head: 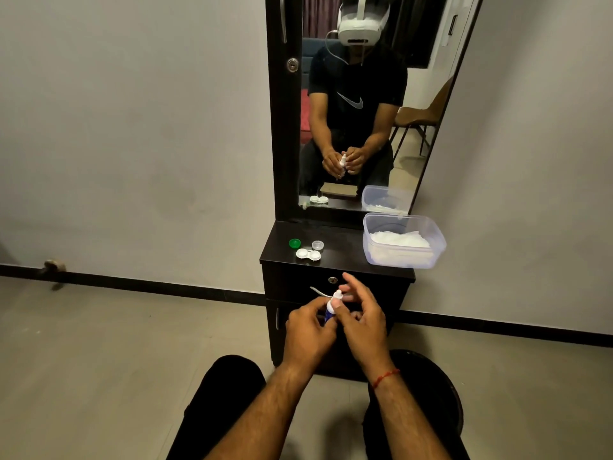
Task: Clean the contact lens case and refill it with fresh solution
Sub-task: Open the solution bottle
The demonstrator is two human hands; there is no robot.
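Our left hand (310,330) grips the bottle (330,308); our right hand (362,322) lays its thumb on it, fingers loosely spread. On the cabinet (345,257) the case (308,254) lies uncapped, with the green cap (294,243) and clear cap (317,245) just behind it. The tub (403,260) holds white tissues (399,240).

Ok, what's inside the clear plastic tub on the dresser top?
White crumpled tissue-like sheets lie in the clear plastic tub, filling its lower part. Whatever is under them is covered.
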